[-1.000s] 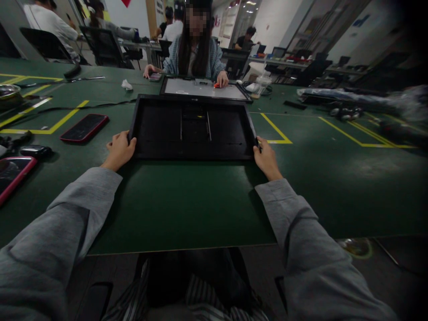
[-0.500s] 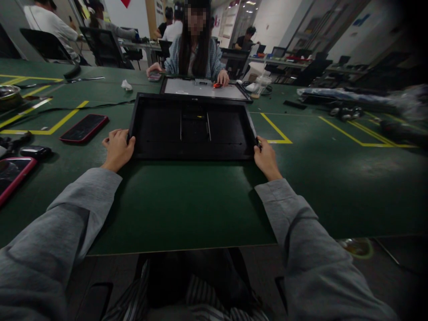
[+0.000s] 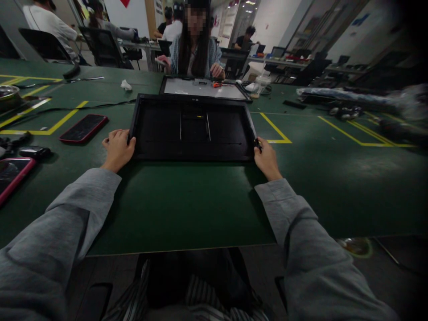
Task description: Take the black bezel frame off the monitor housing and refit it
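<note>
The left hand (image 3: pixel 117 150) and the right hand (image 3: pixel 266 159) hold a big black frame (image 3: pixel 160 129) between them. The left fingers are bent shut on its left edge. The right fingers are bent shut on its right edge. The frame is right between the two sets of fingers, and two thin bars (image 3: pixel 181 126) show near its middle. Past the fingers, behind the frame, is a gray panel (image 3: pixel 197 90) with a black rim. A red tool (image 3: pixel 218 84) lies on it. A person (image 3: pixel 194 49) sits behind the panel.

To the left of the left fingers, a bit apart, is a phone (image 3: pixel 83 129) in a red case. Farther left, a pink phone (image 3: pixel 13 176) lies near a small black thing (image 3: pixel 34 151). A white scrap (image 3: pixel 125 85) lies past the left fingers. To the right of the right fingers, yellow tape (image 3: pixel 276 129) runs on the green table (image 3: pixel 187 205).
</note>
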Motion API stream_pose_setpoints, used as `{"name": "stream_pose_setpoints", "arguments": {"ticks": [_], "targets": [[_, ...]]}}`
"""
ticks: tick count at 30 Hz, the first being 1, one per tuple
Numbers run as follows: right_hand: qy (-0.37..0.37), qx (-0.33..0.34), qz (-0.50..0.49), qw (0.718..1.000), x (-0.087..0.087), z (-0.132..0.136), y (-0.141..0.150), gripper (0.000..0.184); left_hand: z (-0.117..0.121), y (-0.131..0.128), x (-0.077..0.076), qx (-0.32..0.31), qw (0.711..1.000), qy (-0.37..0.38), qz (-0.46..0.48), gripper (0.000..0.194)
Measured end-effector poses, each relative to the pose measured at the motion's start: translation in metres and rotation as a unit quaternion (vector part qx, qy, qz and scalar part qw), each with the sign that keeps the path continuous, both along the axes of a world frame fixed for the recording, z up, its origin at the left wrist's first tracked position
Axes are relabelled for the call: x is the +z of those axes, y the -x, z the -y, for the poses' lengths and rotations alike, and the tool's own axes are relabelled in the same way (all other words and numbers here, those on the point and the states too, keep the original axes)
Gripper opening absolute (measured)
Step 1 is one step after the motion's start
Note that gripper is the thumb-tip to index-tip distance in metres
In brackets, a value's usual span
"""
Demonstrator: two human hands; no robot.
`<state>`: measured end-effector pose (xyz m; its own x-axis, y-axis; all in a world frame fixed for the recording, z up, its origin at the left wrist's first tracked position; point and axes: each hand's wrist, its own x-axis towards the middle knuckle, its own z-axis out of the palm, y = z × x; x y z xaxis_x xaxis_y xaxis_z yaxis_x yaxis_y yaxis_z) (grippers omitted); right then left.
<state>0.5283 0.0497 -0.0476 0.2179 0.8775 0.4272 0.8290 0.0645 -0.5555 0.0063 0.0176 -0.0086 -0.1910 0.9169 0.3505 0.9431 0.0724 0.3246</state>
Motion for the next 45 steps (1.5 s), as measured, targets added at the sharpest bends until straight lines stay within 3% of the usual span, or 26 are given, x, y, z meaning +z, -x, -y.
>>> {"name": "stream_pose_setpoints", "arguments": {"ticks": [8,13,19,27,38,45], "targets": [[0.023,0.002,0.002,1.000,-0.001,0.000,-0.001,0.056,0.003,-0.002,-0.002,0.006,1.000,0.007,0.011,0.055],[0.003,0.012,-0.005,1.000,-0.003,-0.001,-0.002,0.052,0.003,-0.003,-0.003,0.021,0.999,-0.007,0.034,0.074],[0.007,-0.001,0.004,1.000,-0.005,-0.002,-0.001,0.052,-0.006,0.004,-0.007,0.013,0.997,0.068,0.046,0.062],[0.034,-0.022,0.007,0.999,-0.009,-0.004,-0.001,0.058,-0.007,0.005,-0.006,0.009,0.997,0.074,0.032,0.066],[0.000,-0.017,0.034,0.999,-0.009,-0.005,-0.003,0.051,-0.004,0.002,-0.002,0.012,0.996,0.078,0.034,0.063],[-0.004,-0.022,0.053,0.998,0.001,-0.001,0.001,0.049,0.005,-0.001,0.003,-0.029,0.999,-0.025,-0.015,0.054]]}}
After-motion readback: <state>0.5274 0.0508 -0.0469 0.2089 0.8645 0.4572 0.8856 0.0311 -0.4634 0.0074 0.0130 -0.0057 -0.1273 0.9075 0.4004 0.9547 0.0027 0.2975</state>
